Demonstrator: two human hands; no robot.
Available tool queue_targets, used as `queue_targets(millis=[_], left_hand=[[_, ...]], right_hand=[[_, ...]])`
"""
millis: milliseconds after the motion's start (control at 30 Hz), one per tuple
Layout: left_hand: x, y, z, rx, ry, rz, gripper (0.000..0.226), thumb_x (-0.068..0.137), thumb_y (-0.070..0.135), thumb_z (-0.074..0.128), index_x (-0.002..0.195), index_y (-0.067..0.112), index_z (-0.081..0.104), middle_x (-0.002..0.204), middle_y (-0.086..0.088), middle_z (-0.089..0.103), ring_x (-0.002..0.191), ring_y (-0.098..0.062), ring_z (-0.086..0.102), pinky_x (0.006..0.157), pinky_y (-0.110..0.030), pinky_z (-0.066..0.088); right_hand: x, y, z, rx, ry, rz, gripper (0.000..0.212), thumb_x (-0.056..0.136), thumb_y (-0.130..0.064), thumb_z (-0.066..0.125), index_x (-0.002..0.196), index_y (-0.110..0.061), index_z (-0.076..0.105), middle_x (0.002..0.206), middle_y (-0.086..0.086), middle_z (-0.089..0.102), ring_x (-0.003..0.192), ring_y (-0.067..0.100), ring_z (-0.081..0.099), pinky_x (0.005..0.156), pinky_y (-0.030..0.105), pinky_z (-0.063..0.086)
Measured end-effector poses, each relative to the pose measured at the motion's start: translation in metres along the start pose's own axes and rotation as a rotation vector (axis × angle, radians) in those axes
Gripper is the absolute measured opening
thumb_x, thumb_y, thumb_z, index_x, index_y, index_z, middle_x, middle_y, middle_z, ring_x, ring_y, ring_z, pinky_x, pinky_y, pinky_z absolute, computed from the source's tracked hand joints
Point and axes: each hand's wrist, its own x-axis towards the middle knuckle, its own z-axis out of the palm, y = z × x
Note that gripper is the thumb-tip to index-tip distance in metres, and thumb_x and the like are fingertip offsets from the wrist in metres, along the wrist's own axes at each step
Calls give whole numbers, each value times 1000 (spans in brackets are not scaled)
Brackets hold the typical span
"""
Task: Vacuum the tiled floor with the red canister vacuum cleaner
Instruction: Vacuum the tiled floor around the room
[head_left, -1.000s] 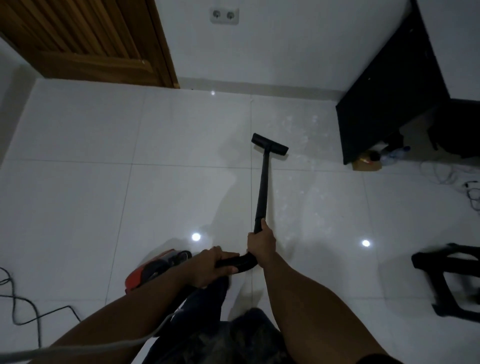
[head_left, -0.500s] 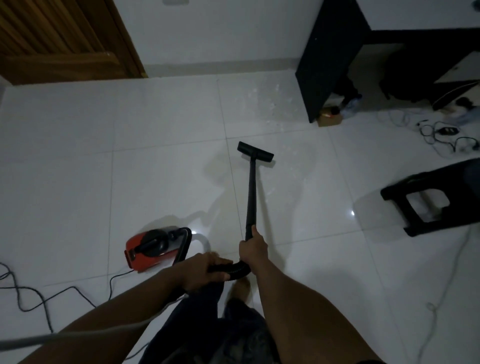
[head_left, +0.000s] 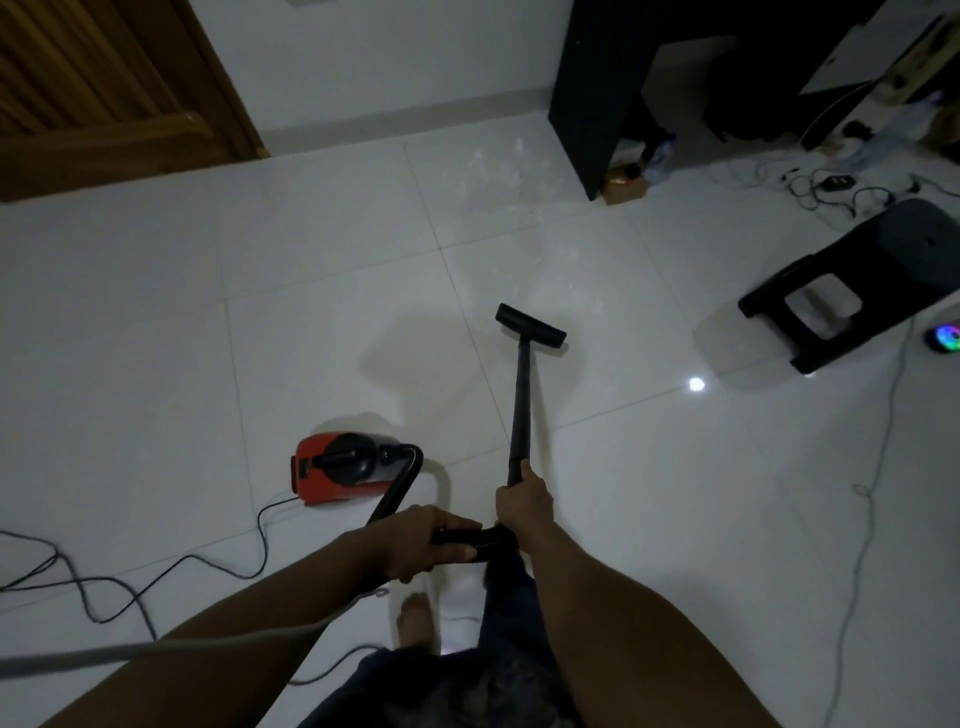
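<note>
Glossy white tiled floor (head_left: 156, 338), as you look down on it. Left of centre stands the red canister vacuum cleaner (head_left: 332, 475), its thin black power cord (head_left: 208, 564) looping away to your left. The flat black floor nozzle (head_left: 531, 326) rests just right of a grout line. Beyond it lies a pale dusty patch (head_left: 498, 171), near a small cardboard box (head_left: 626, 188). To your right: a black plastic stool (head_left: 883, 270) on its side, tangled dark cables (head_left: 831, 189), a round multicoloured light (head_left: 945, 339). Your bare foot (head_left: 415, 621) stands nearest.
</note>
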Motion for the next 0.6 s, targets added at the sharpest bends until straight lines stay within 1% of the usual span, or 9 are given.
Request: queue_targets(millis=[100,167,233,300,400,433,500,533,600], left_hand=[[-30,-26,29,-11,-22,-2,51,92,53,60,140,39,52,85,14,67,68,-18,61,53,-22,50],[-43,-38,44,-1,-31,-4,52,92,52,61,141,38,52,86,13,67,69,-17,61,53,-20,49],[-54,-42,57,16,-50,1,48,93,48,61,139,37,53,89,12,68,69,-14,61,55,-19,49],[-63,-46,71,32,-76,19,45,94,47,60,138,39,54,91,10,70,68,-9,62,60,-20,52],[-66,-52,86,22,-106,25,41,92,52,59,132,42,57,104,-2,73,82,-13,69,76,-30,59],[-63,-53,90,19,-108,32,39,93,51,58,130,40,59,103,-4,73,80,-9,68,75,-28,58],[-58,-54,95,16,-111,33,36,95,48,58,129,38,61,95,-3,73,70,-1,64,67,-19,52],[-55,-54,97,17,-110,31,37,95,48,58,131,39,60,98,-2,73,75,-3,66,70,-20,53],[-49,-52,100,38,-123,43,40,96,46,58,135,36,58,111,0,72,94,-8,68,86,-25,53]], right_hand=[[-2,47,44,-42,1,32,79,73,-33,42,151,-33,28,124,9,62,107,28,61,95,44,52],[-5,76,70,-80,1,56,82,71,-38,39,152,-41,21,131,6,59,118,28,55,102,45,47],[-11,96,86,-113,-17,62,85,73,-40,37,155,-39,14,137,3,56,129,28,48,109,45,40],[-11,118,101,-127,-6,58,84,74,-44,39,155,-39,16,137,1,57,130,28,48,109,46,40],[-3,146,116,-111,-10,77,85,72,-59,41,152,-43,17,136,0,58,130,29,49,107,48,42],[2,154,120,-100,-14,84,87,70,-64,41,152,-43,19,135,0,59,127,30,51,107,48,43],[4,160,122,-71,-9,99,92,66,-72,41,151,-42,20,134,0,60,123,30,54,105,48,45],[2,159,120,-54,-9,106,94,65,-73,41,151,-43,20,134,0,60,122,31,55,104,48,46],[9,166,122,-39,-19,115,90,67,-71,44,150,-45,21,130,-1,61,116,30,59,101,48,48]])
